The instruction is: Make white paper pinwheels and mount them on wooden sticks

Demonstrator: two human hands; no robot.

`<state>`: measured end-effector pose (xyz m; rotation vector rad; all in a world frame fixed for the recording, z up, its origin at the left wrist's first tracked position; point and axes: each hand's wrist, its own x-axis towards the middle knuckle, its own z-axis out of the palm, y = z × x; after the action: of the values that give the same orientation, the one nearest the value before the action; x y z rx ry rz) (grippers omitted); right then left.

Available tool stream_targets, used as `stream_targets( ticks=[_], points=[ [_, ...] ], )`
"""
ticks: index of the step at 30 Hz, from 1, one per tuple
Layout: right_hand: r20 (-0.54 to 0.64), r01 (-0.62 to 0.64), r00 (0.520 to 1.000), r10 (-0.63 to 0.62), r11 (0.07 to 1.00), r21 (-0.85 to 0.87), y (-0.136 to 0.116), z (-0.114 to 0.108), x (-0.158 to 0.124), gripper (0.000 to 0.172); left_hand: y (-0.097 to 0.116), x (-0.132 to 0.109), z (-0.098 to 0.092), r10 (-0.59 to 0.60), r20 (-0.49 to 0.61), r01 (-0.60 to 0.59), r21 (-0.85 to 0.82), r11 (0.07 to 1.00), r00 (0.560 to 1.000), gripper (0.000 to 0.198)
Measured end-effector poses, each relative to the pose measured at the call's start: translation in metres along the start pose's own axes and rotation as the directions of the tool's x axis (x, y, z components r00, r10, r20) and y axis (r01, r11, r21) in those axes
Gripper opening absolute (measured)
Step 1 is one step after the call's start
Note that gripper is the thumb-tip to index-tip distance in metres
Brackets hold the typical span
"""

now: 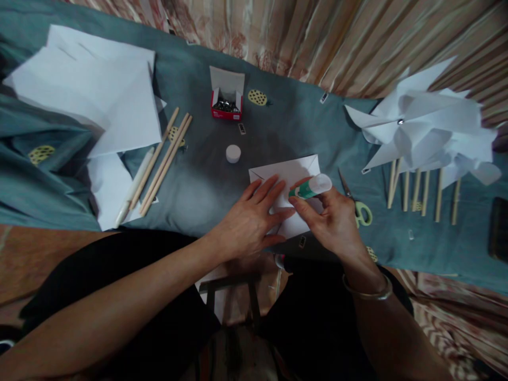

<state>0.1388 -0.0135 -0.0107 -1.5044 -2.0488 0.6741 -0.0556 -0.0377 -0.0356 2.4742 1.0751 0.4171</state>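
Note:
A square of white paper (282, 166) with cut or crease lines at its corners lies at the table's near edge. My left hand (254, 217) rests on it, fingers spread flat over its left part. In my right hand (331, 214) is a green and white glue stick (307, 186), gripped between thumb and fingers, tilted over the paper. Its lower end is hidden by my fingers, so contact with the paper cannot be made out. A white cap (233, 154) stands on the cloth to the upper left. Just right of my right hand lie scissors (362, 211) with light green handles.
White paper sheets (107, 90) lie at the left, beside several wooden sticks (166, 164) and a pale white rod (135, 188). An open red box (226, 106) of small metal pieces stands at the back. Several paper pinwheels (424, 121) pile up at the right; a dark object (498, 228) is at the edge.

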Motion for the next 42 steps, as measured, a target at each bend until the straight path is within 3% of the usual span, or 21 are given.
stream_targets(
  ticks=[15,42],
  points=[
    [0.034,-0.019,0.999,0.017,0.997,0.078,0.0071,-0.0049,-0.0056,0.022,-0.002,-0.0012,0.0042,0.011,-0.026,-0.011,0.002,1.0,1.0,0.056],
    [-0.038,-0.091,0.995,0.093,0.995,0.045,0.0105,-0.0029,-0.0001,0.024,-0.0022,-0.0014,0.004,0.019,-0.033,-0.019,0.01,1.0,0.999,0.056]
  ],
)
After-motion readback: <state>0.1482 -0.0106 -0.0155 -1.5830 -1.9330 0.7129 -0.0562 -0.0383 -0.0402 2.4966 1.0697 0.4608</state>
